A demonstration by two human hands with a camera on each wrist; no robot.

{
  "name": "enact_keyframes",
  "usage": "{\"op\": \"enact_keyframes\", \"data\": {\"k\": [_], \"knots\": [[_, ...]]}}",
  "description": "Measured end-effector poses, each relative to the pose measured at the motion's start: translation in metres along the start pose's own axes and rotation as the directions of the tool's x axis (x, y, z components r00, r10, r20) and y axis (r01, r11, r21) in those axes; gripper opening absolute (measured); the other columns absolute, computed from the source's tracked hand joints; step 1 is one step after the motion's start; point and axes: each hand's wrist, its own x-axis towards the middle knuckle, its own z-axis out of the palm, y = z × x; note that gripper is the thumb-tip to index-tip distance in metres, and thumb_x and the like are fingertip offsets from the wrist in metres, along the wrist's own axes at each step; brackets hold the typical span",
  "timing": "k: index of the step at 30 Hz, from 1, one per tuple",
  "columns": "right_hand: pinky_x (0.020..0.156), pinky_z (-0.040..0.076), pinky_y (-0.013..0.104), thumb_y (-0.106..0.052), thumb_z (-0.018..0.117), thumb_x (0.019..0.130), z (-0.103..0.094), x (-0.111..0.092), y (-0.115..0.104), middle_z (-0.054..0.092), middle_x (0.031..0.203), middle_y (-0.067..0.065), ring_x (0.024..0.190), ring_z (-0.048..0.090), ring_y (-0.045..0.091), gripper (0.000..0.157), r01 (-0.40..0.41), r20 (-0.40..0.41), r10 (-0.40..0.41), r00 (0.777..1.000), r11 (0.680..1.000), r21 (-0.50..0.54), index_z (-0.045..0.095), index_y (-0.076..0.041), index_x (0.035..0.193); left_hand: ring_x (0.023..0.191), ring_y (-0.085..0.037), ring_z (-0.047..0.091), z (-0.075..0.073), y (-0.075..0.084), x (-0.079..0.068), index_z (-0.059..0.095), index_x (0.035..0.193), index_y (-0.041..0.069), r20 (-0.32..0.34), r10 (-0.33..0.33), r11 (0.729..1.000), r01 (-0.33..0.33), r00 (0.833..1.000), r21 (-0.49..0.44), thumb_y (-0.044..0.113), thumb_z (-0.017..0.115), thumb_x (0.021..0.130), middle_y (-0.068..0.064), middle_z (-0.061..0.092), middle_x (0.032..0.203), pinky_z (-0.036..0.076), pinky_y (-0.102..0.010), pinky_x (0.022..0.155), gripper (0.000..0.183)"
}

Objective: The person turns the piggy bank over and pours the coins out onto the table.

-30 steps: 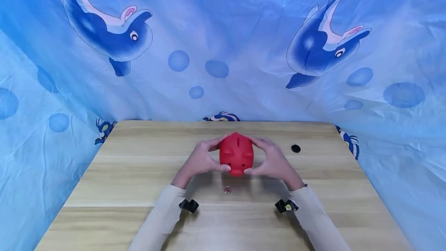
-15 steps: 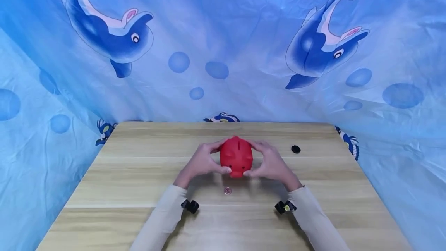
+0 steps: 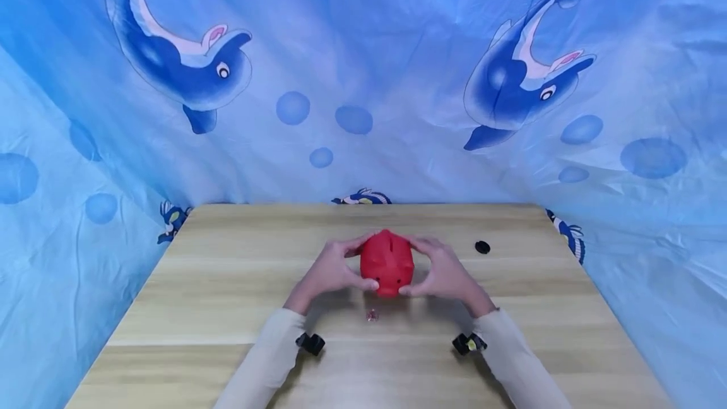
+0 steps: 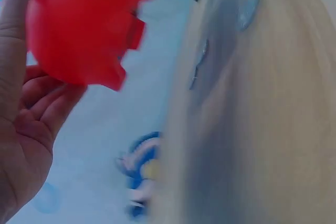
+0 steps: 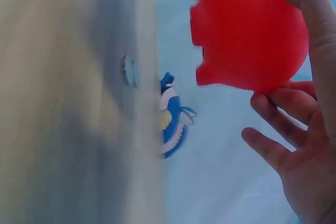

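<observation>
A red piggy bank [image 3: 387, 264], slot on top and snout toward the person, is held between both hands, raised above the table. My left hand [image 3: 335, 268] grips its left side, thumb at the face and fingers at the rear. On the other side, my right hand [image 3: 445, 270] grips it the same way. In the left wrist view, the piggy bank's [image 4: 84, 24] stubby feet point at the tabletop with air between. Below it is a shiny coin [image 3: 372, 315], reflecting red; silvery coins [image 4: 249, 9] also show blurred there. The right wrist view shows a coin [image 5: 127, 70] near the table edge.
A round black plug [image 3: 482, 247] lies on the wooden table [image 3: 227, 295], right of the right hand. Behind and beside the table hangs a blue sheet [image 3: 409, 163] printed with dolphins. Each wrist carries a small black camera [image 3: 310, 343].
The piggy bank and both hands have shifted slightly toward the person, both grips kept. The whole head view has tilted a little. The shiny coin looks different in outline from before.
</observation>
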Motion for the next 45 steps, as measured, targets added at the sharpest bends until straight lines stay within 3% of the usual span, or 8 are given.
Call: {"op": "enact_keyframes", "data": {"k": [5, 12, 18, 22, 26, 29, 34, 45], "knots": [[0.080, 0.062, 0.050, -0.049, 0.092, 0.066, 0.001, 0.002, 0.002, 0.062, 0.134, 0.008, 0.116, 0.062, 0.030, 0.092, 0.010, -0.001, -0.010, 1.000, 1.000, 0.018, 0.059, -0.014, 0.144, 0.117, -0.025, 0.068, -0.002, 0.002, 0.000, 0.056, 0.147, 0.020, 0.001, 0.007, 1.000, -0.007, 1.000, 0.005, 0.038, 0.095, 0.071, -0.004, 0.065, 0.138, 0.060, -0.041, 0.090, 0.087], [0.079, 0.061, 0.052, -0.046, 0.091, 0.069, 0.002, 0.006, 0.007, 0.061, 0.136, 0.011, 0.117, 0.062, 0.036, 0.090, 0.038, 0.004, -0.038, 0.999, 0.998, 0.055, 0.057, -0.014, 0.146, 0.116, -0.025, 0.069, -0.005, 0.008, 0.003, 0.057, 0.147, 0.018, -0.001, -0.005, 1.000, 0.005, 1.000, 0.010, 0.038, 0.094, 0.072, -0.004, 0.066, 0.137, 0.060, -0.045, 0.092, 0.086], [0.079, 0.062, 0.051, -0.043, 0.093, 0.066, 0.002, 0.005, 0.005, 0.061, 0.136, 0.011, 0.117, 0.062, 0.036, 0.092, 0.009, 0.011, -0.010, 1.000, 0.999, 0.049, 0.057, -0.014, 0.145, 0.117, -0.025, 0.068, -0.005, 0.010, 0.001, 0.056, 0.147, 0.016, 0.006, -0.017, 1.000, 0.017, 1.000, 0.024, 0.038, 0.094, 0.072, -0.005, 0.066, 0.137, 0.060, -0.042, 0.092, 0.087], [0.080, 0.061, 0.051, -0.043, 0.092, 0.066, 0.002, 0.006, 0.005, 0.061, 0.138, 0.010, 0.118, 0.062, 0.035, 0.092, -0.011, 0.036, 0.010, 0.999, 0.999, 0.044, 0.056, -0.014, 0.146, 0.119, -0.025, 0.067, -0.004, 0.007, 0.001, 0.056, 0.148, 0.019, 0.006, -0.037, 0.999, 0.037, 0.999, 0.013, 0.040, 0.094, 0.072, -0.003, 0.065, 0.138, 0.060, -0.042, 0.092, 0.087], [0.082, 0.061, 0.052, -0.042, 0.093, 0.064, 0.000, 0.006, 0.004, 0.062, 0.135, 0.009, 0.117, 0.062, 0.033, 0.092, -0.019, 0.001, 0.019, 1.000, 0.998, 0.058, 0.059, -0.010, 0.143, 0.118, -0.022, 0.068, -0.004, 0.001, 0.003, 0.058, 0.147, 0.022, -0.013, -0.007, 1.000, 0.007, 1.000, 0.002, 0.040, 0.094, 0.072, 0.001, 0.066, 0.136, 0.060, -0.042, 0.091, 0.085], [0.084, 0.061, 0.051, -0.045, 0.093, 0.066, 0.004, 0.005, 0.009, 0.061, 0.136, 0.008, 0.119, 0.062, 0.031, 0.093, -0.028, 0.038, 0.027, 0.999, 0.998, 0.047, 0.057, -0.011, 0.145, 0.117, -0.017, 0.068, -0.003, -0.006, 0.003, 0.058, 0.146, 0.025, 0.009, -0.006, 1.000, 0.006, 1.000, 0.019, 0.043, 0.093, 0.072, 0.006, 0.067, 0.134, 0.059, -0.043, 0.093, 0.084], [0.087, 0.059, 0.057, -0.047, 0.093, 0.066, 0.010, 0.007, 0.017, 0.060, 0.138, 0.005, 0.121, 0.061, 0.033, 0.095, -0.051, 0.073, 0.046, 0.996, 0.997, 0.063, 0.055, -0.017, 0.148, 0.116, -0.015, 0.068, -0.002, -0.012, 0.004, 0.058, 0.145, 0.026, 0.017, 0.001, 1.000, -0.001, 1.000, -0.003, 0.042, 0.094, 0.071, 0.009, 0.067, 0.132, 0.056, -0.054, 0.096, 0.083], [0.084, 0.059, 0.058, -0.049, 0.092, 0.067, 0.012, 0.007, 0.020, 0.060, 0.134, 0.004, 0.116, 0.060, 0.039, 0.097, -0.105, 0.122, 0.094, 0.988, 0.991, 0.085, 0.052, -0.020, 0.151, 0.120, -0.020, 0.066, -0.002, -0.017, 0.006, 0.056, 0.147, 0.027, 0.045, -0.002, 1.000, 0.002, 0.999, -0.002, 0.042, 0.092, 0.073, 0.006, 0.065, 0.136, 0.053, -0.058, 0.098, 0.084]]}}
